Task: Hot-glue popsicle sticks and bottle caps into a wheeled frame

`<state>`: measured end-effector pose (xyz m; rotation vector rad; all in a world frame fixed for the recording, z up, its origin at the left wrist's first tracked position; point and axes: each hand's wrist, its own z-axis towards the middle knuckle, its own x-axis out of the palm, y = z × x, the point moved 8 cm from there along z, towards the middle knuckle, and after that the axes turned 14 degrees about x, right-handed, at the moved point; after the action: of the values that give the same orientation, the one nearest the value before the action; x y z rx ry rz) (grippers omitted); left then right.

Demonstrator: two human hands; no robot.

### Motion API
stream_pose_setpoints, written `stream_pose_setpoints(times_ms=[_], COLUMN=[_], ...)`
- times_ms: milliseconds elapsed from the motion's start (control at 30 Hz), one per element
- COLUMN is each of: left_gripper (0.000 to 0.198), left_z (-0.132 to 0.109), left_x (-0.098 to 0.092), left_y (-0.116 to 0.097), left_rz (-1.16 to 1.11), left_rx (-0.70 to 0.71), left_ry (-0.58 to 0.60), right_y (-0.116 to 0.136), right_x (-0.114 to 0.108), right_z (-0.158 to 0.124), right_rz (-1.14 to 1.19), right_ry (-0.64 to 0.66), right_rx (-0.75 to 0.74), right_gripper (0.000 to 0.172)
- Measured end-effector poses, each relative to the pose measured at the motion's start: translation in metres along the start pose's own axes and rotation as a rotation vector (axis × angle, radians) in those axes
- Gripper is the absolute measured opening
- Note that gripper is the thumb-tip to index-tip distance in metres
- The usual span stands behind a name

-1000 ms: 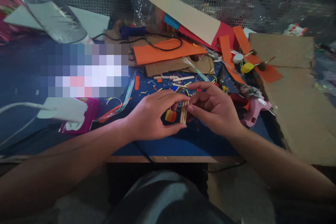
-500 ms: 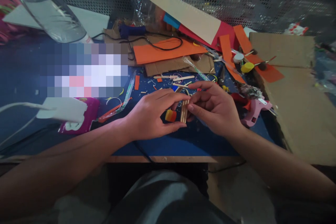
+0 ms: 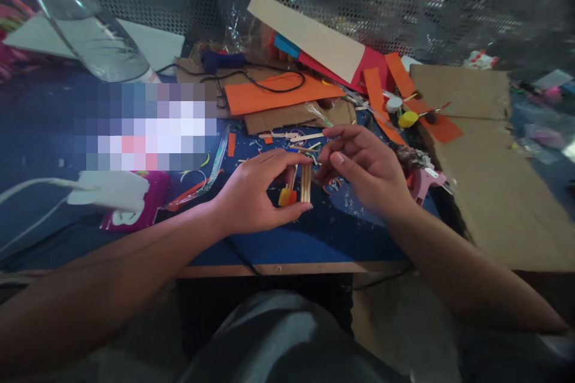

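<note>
Carrying bench (image 3: 305, 245): it is blue, and the things lie on it or above it.
Cardboard (image 3: 507, 191): one big sheet, at the right side.
Bottle (image 3: 96, 36): clear, at the far left.
Orange sheet (image 3: 278, 93): at the back, near the middle.
Left hand (image 3: 260, 191): thumb below and fingers above are clamped on the ends of a stick row (image 3: 306, 182).
Right hand (image 3: 366, 167): thumb and forefinger are apart; I see nothing held. If a lower finger touches the row, I cannot tell.
Glue gun (image 3: 424, 184): pink, just beside the right hand.
Row's place: above the front middle, between both hands.
Yellow-and-red piece (image 3: 286, 197): just left of the row; joined or not, I cannot tell.
Row's step: it seems to be holding and positioning; the next move probably calls for a steady, light left pinch.
</note>
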<state>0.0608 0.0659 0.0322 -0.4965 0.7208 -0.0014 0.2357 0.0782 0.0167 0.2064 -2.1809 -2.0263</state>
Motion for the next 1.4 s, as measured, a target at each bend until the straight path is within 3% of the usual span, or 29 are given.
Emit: stream_pose_setpoints(times_ms=[133, 233, 333, 400, 467, 533, 700, 867, 1200, 1400], left_gripper=[0.057, 0.054, 0.052, 0.052, 0.052, 0.052, 0.052, 0.052, 0.054, 0.050], left_z=[-0.001, -0.001, -0.001, -0.001, -0.001, -0.002, -0.001, 0.000, -0.002, -0.003], left_x=[-0.001, -0.002, -0.003, -0.003, -0.003, -0.002, -0.001, -0.003, -0.005, 0.006], left_y=[0.003, 0.002, 0.001, 0.000, 0.001, 0.002, 0.002, 0.002, 0.007, 0.013], left_rz=[-0.010, -0.022, -0.034, -0.034, -0.033, -0.031, -0.027, -0.024, -0.086, 0.001], left_rx=[-0.028, -0.021, -0.008, 0.000, 0.005, 0.005, 0.020, 0.015, -0.069, -0.109], left_ry=[-0.015, -0.028, -0.033, -0.036, -0.042, -0.045, -0.040, -0.051, -0.089, 0.070], right_y=[0.027, 0.043, 0.052, 0.043, 0.035, 0.018, -0.033, -0.056, -0.032, -0.003], right_x=[-0.013, -0.033, -0.083, -0.124, -0.161, -0.176, -0.176, -0.173, -0.134, -0.101], right_z=[-0.002, -0.008, -0.021, -0.036, -0.058, -0.076, -0.097, -0.101, -0.088, -0.052], right_rz=[-0.163, -0.504, -1.099, -1.429, -1.471, -1.411, -1.104, -0.712, -0.306, -0.144], right_ry=[-0.060, -0.072, -0.276, -0.386, -0.576, -0.636, -0.642, -0.641, -0.562, -0.508], right_rx=[-0.042, 0.027, 0.160, 0.402, 0.606, 0.678, 0.670, 0.557, 0.264, 0.101], right_gripper=[0.039, 0.035, 0.037, 0.050, 0.058, 0.060, 0.050, 0.056, 0.071, 0.059])
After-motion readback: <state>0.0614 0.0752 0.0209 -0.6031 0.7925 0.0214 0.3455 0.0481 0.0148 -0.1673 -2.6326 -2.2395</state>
